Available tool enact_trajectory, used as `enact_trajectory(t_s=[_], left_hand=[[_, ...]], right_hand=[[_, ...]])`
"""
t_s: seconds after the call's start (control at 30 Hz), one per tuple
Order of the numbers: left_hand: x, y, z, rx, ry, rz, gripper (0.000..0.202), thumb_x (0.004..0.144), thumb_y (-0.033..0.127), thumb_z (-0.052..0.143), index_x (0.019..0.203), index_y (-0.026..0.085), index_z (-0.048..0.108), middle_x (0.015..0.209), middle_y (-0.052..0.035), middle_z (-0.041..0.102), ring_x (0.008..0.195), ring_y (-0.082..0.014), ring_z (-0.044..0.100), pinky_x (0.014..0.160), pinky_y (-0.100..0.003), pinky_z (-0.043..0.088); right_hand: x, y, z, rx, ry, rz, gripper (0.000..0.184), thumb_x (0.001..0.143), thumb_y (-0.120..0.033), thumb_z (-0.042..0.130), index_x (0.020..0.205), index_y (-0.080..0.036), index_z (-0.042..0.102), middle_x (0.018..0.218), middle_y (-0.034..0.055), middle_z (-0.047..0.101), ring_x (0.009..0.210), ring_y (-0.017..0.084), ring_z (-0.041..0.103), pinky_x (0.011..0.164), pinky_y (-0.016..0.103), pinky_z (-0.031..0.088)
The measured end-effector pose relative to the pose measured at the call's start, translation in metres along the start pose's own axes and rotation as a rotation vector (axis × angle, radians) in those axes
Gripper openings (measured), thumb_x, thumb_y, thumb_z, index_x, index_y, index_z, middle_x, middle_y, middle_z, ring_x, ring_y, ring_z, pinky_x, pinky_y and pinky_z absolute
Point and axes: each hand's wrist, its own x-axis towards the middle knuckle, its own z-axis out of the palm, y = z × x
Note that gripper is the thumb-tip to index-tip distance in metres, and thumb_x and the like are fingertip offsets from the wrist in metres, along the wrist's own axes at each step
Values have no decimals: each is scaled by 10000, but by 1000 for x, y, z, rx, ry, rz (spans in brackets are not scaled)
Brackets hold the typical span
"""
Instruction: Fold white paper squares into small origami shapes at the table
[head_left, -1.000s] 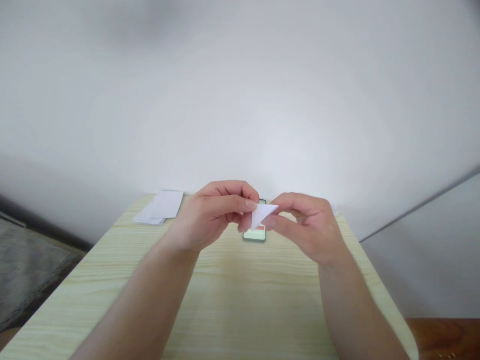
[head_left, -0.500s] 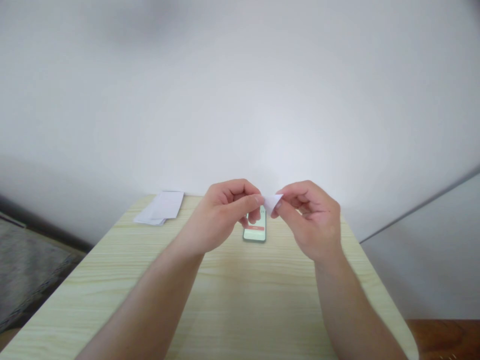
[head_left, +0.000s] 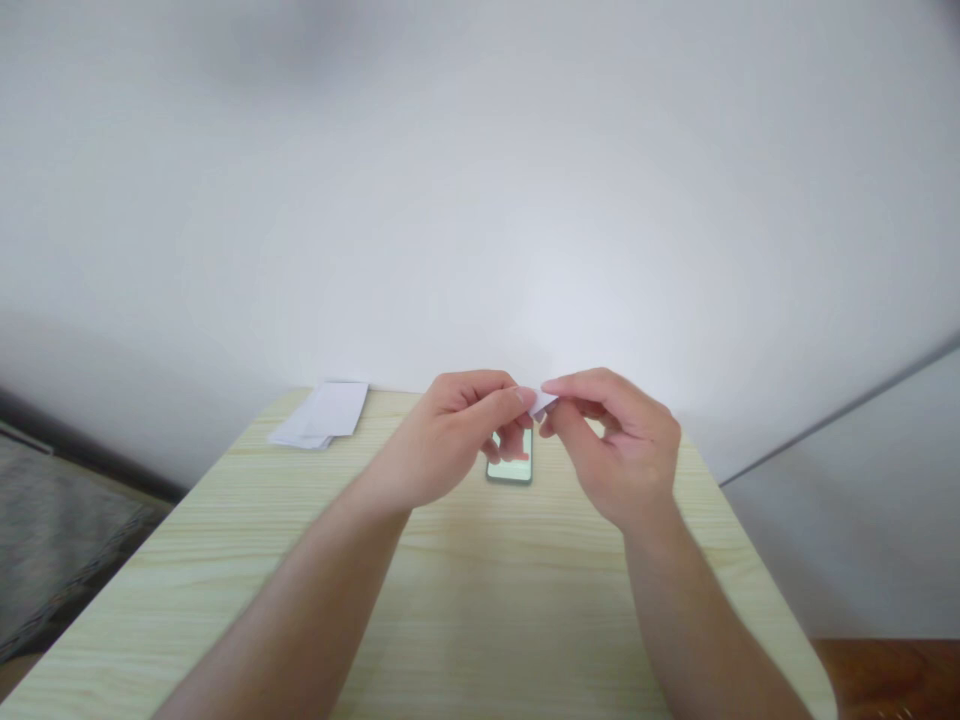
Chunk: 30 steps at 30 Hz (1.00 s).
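Note:
A small folded piece of white paper [head_left: 541,402] is pinched between both hands above the far middle of the wooden table [head_left: 465,600]. My left hand [head_left: 450,440] grips its left end with thumb and forefinger. My right hand [head_left: 611,445] grips its right end the same way. Most of the paper is hidden by my fingertips. A phone [head_left: 512,463] with a lit screen lies flat on the table just below and behind the hands.
A small stack of white paper sheets [head_left: 322,413] lies at the table's far left corner. A plain white wall rises right behind the table. Grey floor shows at the left, brown floor at the bottom right.
The paper's visible white triangle has shrunk to a small tip between my fingertips. My right hand has risen slightly and closed in toward the left hand.

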Motion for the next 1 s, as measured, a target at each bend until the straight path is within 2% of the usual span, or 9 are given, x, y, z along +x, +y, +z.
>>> enact_trajectory(t_s=[0.27, 0.43, 0.53, 0.63, 0.73, 0.87, 1.0], left_hand=[[0, -2, -2, -41, 3, 6, 310, 960, 350, 589, 724, 159, 652, 677, -29, 656, 671, -150, 610, 619, -263, 490], [0, -2, -2, 4, 29, 9, 290, 940, 339, 597, 718, 160, 654, 645, -25, 625, 648, -149, 581, 606, -265, 469], [-2, -2, -2, 100, 62, 25, 294, 948, 343, 583, 723, 161, 643, 659, -20, 626, 650, -141, 561, 618, -262, 458], [-4, -1, -1, 185, 99, 45, 265, 951, 332, 586, 756, 164, 651, 665, -10, 614, 654, -133, 537, 615, -255, 434], [-5, 0, -1, 196, 92, 61, 255, 965, 336, 575, 795, 167, 660, 683, -7, 603, 671, -133, 527, 622, -256, 428], [-6, 0, -1, 211, 70, 78, 293, 974, 397, 579, 817, 164, 663, 694, -11, 590, 680, -136, 518, 616, -257, 414], [-6, 0, -1, 234, 83, 81, 302, 973, 403, 580, 804, 165, 660, 693, -15, 578, 668, -136, 514, 586, -252, 389]], right_hand=[[1, -3, -1, 74, -83, 4, 243, 895, -94, 638, 958, -273, 789, 946, 36, 752, 857, 198, 723, 754, 384, 637], [1, -5, -5, 166, -151, 155, 183, 928, -153, 629, 986, -244, 776, 937, 37, 760, 835, 193, 732, 749, 371, 624], [1, 0, -5, 220, -173, 232, 100, 914, -240, 705, 993, -226, 765, 908, 45, 766, 821, 199, 733, 749, 370, 624], [0, 7, -3, 261, -132, 253, 174, 861, -267, 785, 1024, -228, 739, 854, 26, 746, 795, 183, 721, 717, 333, 617], [0, 13, -3, 314, -138, 281, 241, 854, -271, 796, 1078, -230, 718, 853, 13, 737, 796, 171, 718, 717, 314, 610], [1, 15, -6, 318, -243, 371, 148, 882, -315, 766, 970, -196, 751, 803, 20, 744, 761, 172, 720, 725, 321, 600], [2, 15, -8, 274, -289, 393, 156, 890, -343, 751, 912, -190, 762, 807, 27, 757, 755, 169, 712, 723, 317, 593]])
